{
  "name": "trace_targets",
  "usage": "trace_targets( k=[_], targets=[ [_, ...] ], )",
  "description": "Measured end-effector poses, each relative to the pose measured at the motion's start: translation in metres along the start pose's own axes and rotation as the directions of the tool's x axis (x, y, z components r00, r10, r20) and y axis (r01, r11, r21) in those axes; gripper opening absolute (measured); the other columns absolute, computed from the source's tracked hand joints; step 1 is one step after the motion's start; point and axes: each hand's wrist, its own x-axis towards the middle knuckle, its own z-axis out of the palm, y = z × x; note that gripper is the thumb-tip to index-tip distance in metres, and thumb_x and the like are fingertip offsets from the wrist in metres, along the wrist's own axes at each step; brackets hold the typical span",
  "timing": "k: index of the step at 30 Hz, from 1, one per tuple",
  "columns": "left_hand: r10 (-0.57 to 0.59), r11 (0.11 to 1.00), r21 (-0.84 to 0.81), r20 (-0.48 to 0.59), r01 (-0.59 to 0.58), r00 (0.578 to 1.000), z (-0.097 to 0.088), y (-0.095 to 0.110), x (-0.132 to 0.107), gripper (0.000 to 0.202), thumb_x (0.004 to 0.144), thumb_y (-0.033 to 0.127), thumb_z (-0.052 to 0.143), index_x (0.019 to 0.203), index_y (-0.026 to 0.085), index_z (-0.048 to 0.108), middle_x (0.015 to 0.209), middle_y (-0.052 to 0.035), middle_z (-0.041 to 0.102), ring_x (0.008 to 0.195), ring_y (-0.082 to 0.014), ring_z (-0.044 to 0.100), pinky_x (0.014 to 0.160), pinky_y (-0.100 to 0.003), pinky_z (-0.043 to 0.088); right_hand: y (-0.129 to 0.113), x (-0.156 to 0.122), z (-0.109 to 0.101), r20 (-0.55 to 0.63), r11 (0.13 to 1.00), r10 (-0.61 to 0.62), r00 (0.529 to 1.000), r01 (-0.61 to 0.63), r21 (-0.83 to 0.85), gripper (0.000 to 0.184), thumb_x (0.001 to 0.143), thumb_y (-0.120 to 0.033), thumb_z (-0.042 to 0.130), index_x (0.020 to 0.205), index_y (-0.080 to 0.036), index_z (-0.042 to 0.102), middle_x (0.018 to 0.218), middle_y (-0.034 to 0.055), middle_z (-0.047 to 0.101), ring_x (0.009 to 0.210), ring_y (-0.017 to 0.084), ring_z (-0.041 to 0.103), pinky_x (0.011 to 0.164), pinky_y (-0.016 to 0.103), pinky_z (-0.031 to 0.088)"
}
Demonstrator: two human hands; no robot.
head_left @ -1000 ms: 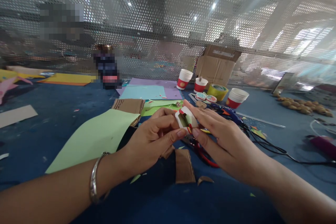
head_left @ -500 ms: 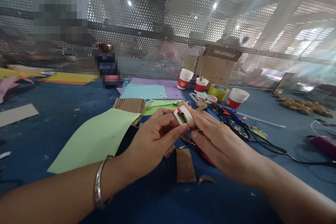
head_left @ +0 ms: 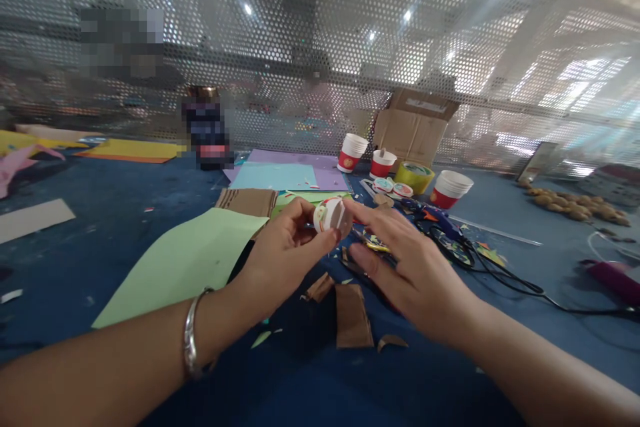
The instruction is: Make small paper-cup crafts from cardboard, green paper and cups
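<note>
My left hand [head_left: 283, 253] pinches a small cut piece of paper cup [head_left: 331, 216], white with red and green print, between thumb and fingers above the blue table [head_left: 125, 213]. My right hand [head_left: 405, 267] hovers just right of it with fingers spread, the index fingertip touching the piece's right edge. Below the hands lie brown cardboard scraps [head_left: 353, 313] and a light green paper sheet [head_left: 185, 260].
Red-and-white paper cups [head_left: 351, 151] [head_left: 450, 188], a yellow tape roll [head_left: 414, 175], a cardboard box [head_left: 415, 125], coloured paper sheets [head_left: 285, 175], a glue gun with black cord [head_left: 500, 273] and a perforated metal screen [head_left: 320, 47] stand beyond. A person sits blurred behind the screen.
My right hand has let go of the cup piece and spread its fingers. My left hand turned the piece and lifted it slightly left.
</note>
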Motion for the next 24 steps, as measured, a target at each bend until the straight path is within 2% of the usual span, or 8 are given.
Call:
trace_targets(
  k=[2,4,9,14,17,20,24],
  targets=[
    [0.009,1.0,0.009,0.041,-0.01,0.999,0.0,0.002,0.001,0.03,0.081,0.032,0.078,0.092,0.02,0.053,0.085,0.002,0.064,0.076,-0.0128,0.061,0.073,-0.028,0.051,0.004,0.0,-0.002,-0.088,0.995,0.077,0.993,-0.071,0.063,0.042,0.101,-0.029,0.053,0.142,-0.021,0.055,0.136,0.0088,0.066,0.121,0.023,0.063,0.104,0.04,0.052],
    [0.048,0.998,0.029,0.089,-0.05,0.995,0.001,0.004,0.0,0.028,0.081,0.029,0.078,0.09,0.019,0.053,0.085,0.002,0.063,0.076,-0.0126,0.061,0.072,-0.027,0.051,0.007,0.0,-0.002,-0.137,0.99,0.108,0.985,-0.093,0.11,0.037,0.099,-0.029,0.057,0.136,-0.023,0.059,0.13,0.006,0.068,0.112,0.021,0.067,0.096,0.035,0.054],
    [0.104,0.983,0.132,0.157,-0.125,0.982,0.003,0.005,-0.005,0.023,0.084,0.028,0.075,0.095,0.02,0.057,0.095,-0.0002,0.066,0.085,-0.0141,0.063,0.077,-0.026,0.052,0.008,0.0,0.001,-0.203,0.996,0.021,0.979,-0.003,0.087,0.029,0.097,-0.019,0.059,0.125,-0.023,0.065,0.124,0.0047,0.07,0.113,0.02,0.066,0.098,0.034,0.053],
    [0.04,0.99,0.125,0.159,-0.06,0.986,0.003,0.006,-0.007,0.027,0.084,0.033,0.076,0.095,0.021,0.055,0.089,0.002,0.065,0.072,-0.0115,0.062,0.062,-0.022,0.049,0.006,-0.001,-0.001,-0.243,0.995,-0.066,0.968,0.08,0.051,0.029,0.097,-0.014,0.057,0.123,-0.025,0.064,0.122,0.0054,0.07,0.12,0.02,0.062,0.105,0.038,0.049],
    [0.032,0.987,0.147,0.171,-0.057,0.985,0.002,0.006,-0.008,0.027,0.084,0.036,0.076,0.096,0.022,0.056,0.09,0.0021,0.063,0.075,-0.0128,0.063,0.063,-0.024,0.05,0.006,-0.001,-0.001,-0.238,0.993,-0.089,0.967,0.105,0.057,0.028,0.098,-0.012,0.055,0.12,-0.025,0.065,0.12,0.0052,0.07,0.119,0.02,0.063,0.106,0.038,0.049],
    [0.057,0.971,0.22,0.167,-0.093,0.984,0.0,0.006,-0.01,0.029,0.083,0.039,0.077,0.092,0.022,0.055,0.091,0.0017,0.062,0.08,-0.0144,0.063,0.069,-0.026,0.052,0.008,-0.001,0.0,-0.249,0.995,-0.071,0.966,0.087,0.056,0.025,0.098,-0.013,0.055,0.117,-0.025,0.066,0.114,0.0043,0.073,0.113,0.02,0.065,0.102,0.037,0.051],
    [0.061,0.918,0.374,0.2,-0.134,0.978,-0.003,0.008,-0.011,0.031,0.083,0.045,0.076,0.091,0.022,0.057,0.079,0.002,0.059,0.067,-0.0137,0.056,0.059,-0.026,0.047,0.009,0.0,-0.001,-0.264,0.996,-0.064,0.962,0.079,0.046,0.018,0.098,-0.015,0.057,0.109,-0.024,0.068,0.105,0.0031,0.075,0.101,0.018,0.069,0.092,0.033,0.054]
  ],
)
